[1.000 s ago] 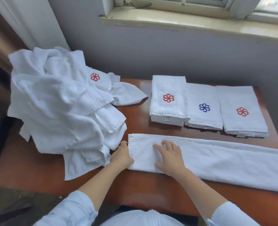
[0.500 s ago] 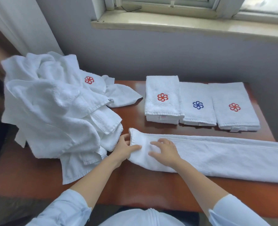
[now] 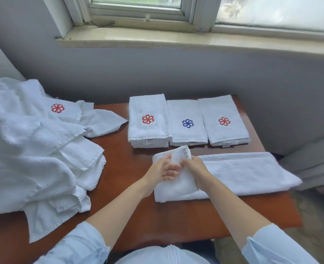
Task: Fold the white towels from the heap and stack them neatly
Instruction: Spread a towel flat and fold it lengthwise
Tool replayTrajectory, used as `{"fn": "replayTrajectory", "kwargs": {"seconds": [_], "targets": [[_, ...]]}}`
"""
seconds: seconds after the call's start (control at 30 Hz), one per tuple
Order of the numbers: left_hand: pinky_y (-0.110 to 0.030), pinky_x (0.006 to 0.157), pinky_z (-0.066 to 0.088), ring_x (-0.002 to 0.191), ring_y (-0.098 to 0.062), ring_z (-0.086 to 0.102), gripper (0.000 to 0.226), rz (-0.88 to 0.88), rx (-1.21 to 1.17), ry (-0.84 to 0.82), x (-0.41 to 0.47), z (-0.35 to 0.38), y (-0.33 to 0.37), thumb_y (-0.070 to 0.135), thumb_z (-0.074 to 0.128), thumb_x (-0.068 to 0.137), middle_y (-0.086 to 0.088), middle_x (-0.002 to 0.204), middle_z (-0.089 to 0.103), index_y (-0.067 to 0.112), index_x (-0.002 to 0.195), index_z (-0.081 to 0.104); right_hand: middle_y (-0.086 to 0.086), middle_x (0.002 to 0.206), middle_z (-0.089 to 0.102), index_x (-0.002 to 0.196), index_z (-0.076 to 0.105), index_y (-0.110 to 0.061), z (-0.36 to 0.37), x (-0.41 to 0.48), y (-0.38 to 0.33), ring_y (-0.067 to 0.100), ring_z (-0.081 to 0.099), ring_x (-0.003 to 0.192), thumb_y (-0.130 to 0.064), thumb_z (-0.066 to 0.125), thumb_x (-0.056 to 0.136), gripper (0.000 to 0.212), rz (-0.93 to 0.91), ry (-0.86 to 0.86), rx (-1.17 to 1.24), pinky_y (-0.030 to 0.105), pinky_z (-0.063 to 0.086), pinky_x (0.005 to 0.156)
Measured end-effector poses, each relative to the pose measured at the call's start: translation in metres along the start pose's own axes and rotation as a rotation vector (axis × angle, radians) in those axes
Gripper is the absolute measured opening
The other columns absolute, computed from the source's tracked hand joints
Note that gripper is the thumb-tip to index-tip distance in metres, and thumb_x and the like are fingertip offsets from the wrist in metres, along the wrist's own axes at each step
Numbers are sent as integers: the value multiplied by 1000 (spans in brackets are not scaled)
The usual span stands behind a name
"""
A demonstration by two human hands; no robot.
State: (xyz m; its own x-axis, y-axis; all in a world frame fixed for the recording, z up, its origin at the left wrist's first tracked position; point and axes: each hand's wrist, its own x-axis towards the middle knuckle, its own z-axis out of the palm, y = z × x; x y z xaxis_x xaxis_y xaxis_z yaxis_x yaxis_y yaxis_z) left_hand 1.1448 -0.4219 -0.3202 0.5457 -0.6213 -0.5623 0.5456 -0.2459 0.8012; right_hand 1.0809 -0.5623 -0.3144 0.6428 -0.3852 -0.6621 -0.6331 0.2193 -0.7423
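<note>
- Since the earlier frames, the left end of the long towel [image 3: 243, 172] has been lifted off the table [image 3: 126, 168] and carried to the right. It is now raised over the strip, where before it lay flat and was only pressed.
- The left hand [image 3: 160, 173] is closed on that raised end, with its fingers curled round the cloth.
- The right hand [image 3: 198, 173] is clasped on the same end, just beside the left hand. Its fingertips are hidden by the cloth.
- The rest of the long towel is laid flat along the near right part of the table, folded lengthwise into a narrow strip. Its right end is carried past the table's right edge.
- The heap [image 3: 33, 149] of unfolded white towels is piled on the left of the table, well apart from the hands. A red flower emblem is shown on its far side.
- Three folded stacks are set side by side at the far side of the table, just beyond the long towel.
- The left stack [image 3: 147, 109] is marked with a red emblem, the middle stack [image 3: 185, 111] with a blue one, and the right stack [image 3: 222, 107] with a red one. Neighbouring stacks are seen touching.
- A window sill [image 3: 176, 38] is seen above the grey wall behind the table.
- Both forearms are bared below rolled light blue sleeves [image 3: 81, 242].
</note>
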Motion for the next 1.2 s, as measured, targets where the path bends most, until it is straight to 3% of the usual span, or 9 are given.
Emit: {"fn": "replayTrajectory", "kwargs": {"seconds": [0.07, 0.13, 0.3, 0.47, 0.57, 0.73, 0.97, 1.1, 1.2], "targets": [[-21, 72, 51, 75, -6, 63, 30, 72, 168, 122, 9, 18, -6, 22, 39, 102, 5, 92, 73, 27, 126, 56, 8, 78, 61, 82, 62, -11, -23, 2, 4, 23, 57, 72, -4, 46, 83, 18, -7, 66, -16, 32, 44, 69], [-22, 84, 48, 89, -2, 60, 37, 133, 405, 198, 15, 29, -14, 21, 45, 100, 8, 108, 68, 25, 136, 53, 5, 76, 61, 82, 60, -12, -45, 4, 10, 20, 58, 70, -4, 45, 83, 17, -47, 98, -39, 30, 45, 66], [-25, 100, 39, 122, -1, 46, 44, 164, 783, 169, 24, 52, -27, 24, 45, 99, 14, 141, 47, 31, 143, 46, 6, 83, 61, 94, 61, -3, -86, 16, 28, 21, 57, 78, -7, 47, 85, 17, -113, 116, -147, 34, 44, 72], [-32, 110, 33, 139, -15, 32, 51, 145, 1081, 128, 35, 74, -37, 29, 49, 99, 6, 151, 38, 27, 149, 37, 0, 101, 65, 124, 52, -30, -110, 30, 44, 12, 60, 86, -8, 54, 90, 40, -93, 107, -182, 23, 46, 73], [-34, 111, 32, 142, -18, 27, 54, 151, 1187, 125, 43, 88, -42, 31, 49, 99, 3, 156, 30, 26, 151, 35, 0, 113, 64, 134, 52, -24, -125, 34, 51, 10, 61, 97, -8, 56, 90, 46, -117, 116, -211, 24, 45, 82], [-43, 121, 3, 151, -21, 0, 61, 157, 1455, 149, 58, 113, -50, 42, 46, 97, 1, 164, 8, 33, 153, 24, -4, 118, 64, 122, 60, -23, -158, 30, 57, 8, 59, 103, -8, 53, 91, 35, -192, 150, -302, 25, 45, 90], [-68, 111, -9, 145, -36, -30, 75, -22, 1545, 380, 88, 149, -63, 65, 23, 97, -4, 160, -29, 35, 154, -17, -6, 130, 57, 126, 61, -22, -224, 22, 74, 10, 52, 117, -9, 50, 90, 40, -244, 263, -555, 26, 42, 96], [-72, 109, -6, 142, -45, -30, 99, -203, 1530, 375, 99, 153, -71, 88, 20, 80, -10, 158, -33, 36, 148, -30, -5, 146, 44, 133, 58, -25, -248, 20, 92, 14, 36, 138, -13, 55, 90, 45, -279, 99, -760, 32, 35, 110], [-71, 109, -10, 143, -35, -34, 101, -180, 1491, 365, 107, 166, -68, 89, 19, 79, -8, 158, -34, 34, 150, -26, -5, 157, 29, 143, 48, -28, -254, 20, 97, 13, 21, 146, -18, 53, 91, 53, -321, -7, -894, 33, 24, 118]]}}
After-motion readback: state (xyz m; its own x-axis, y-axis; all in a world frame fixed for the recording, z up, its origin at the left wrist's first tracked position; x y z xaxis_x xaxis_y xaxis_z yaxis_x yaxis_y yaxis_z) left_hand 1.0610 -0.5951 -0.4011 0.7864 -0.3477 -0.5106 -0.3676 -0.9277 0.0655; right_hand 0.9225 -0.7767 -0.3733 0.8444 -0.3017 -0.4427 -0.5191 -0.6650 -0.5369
